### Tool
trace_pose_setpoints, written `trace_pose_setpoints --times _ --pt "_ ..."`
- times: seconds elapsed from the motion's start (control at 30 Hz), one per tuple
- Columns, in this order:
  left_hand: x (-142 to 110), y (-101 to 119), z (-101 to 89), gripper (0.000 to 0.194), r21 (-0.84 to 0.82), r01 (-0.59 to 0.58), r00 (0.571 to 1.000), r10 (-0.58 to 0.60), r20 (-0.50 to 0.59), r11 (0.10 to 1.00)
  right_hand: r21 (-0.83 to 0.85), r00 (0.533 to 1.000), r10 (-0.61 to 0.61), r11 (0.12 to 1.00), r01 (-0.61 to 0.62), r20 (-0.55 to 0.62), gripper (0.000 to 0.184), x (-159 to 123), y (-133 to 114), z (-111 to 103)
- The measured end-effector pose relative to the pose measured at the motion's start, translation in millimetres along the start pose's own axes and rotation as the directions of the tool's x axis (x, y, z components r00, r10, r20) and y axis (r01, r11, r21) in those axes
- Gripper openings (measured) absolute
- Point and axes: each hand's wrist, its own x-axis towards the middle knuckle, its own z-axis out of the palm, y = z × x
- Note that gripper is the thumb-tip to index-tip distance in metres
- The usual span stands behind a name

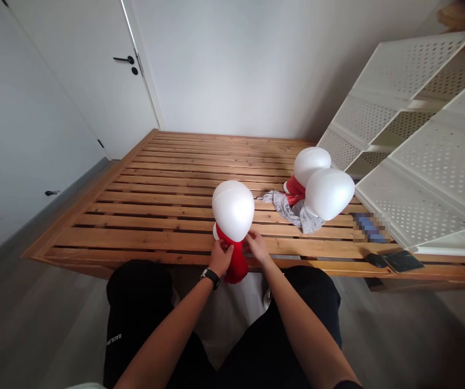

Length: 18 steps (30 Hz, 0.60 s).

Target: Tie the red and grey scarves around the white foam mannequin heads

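Left hand (220, 258) and right hand (257, 247) pinch red cloth (236, 267) under a foam head (233, 210) on a slatted wooden bed frame (155, 216); white door (94, 70) beyond.

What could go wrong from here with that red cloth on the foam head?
The foam head stands on the wooden slats close to the bed edge, so tugging the red cloth with the left hand or right hand might topple it. The cloth hanging over the edge could also slide off, and the watch might snag it.
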Motion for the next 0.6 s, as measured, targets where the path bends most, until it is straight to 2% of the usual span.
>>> trace_pose_setpoints --times 0.07,0.13,0.37,0.6 --pt "1 -2 12.1 0.042 -0.070 0.085 0.990 -0.092 -0.103 0.994 -0.027 1.000 0.013 1.000 -0.014 -0.011 0.039 5 0 7" --pt "3 -2 18.8 0.042 -0.106 0.133 0.979 -0.148 -0.141 0.985 -0.050 1.000 0.015 0.999 -0.015 -0.007 0.036 6 2 11" --pt "2 7 27.1 0.031 0.081 0.168 0.985 -0.165 -0.048 0.982 -0.124 0.998 0.029 0.992 -0.021 0.061 0.024 -1 2 19" --pt "0 2 29.5 0.026 -0.017 0.138 0.990 -0.138 -0.040 0.990 -0.112 0.994 0.047 0.993 -0.036 0.095 0.015 -4 0 27"
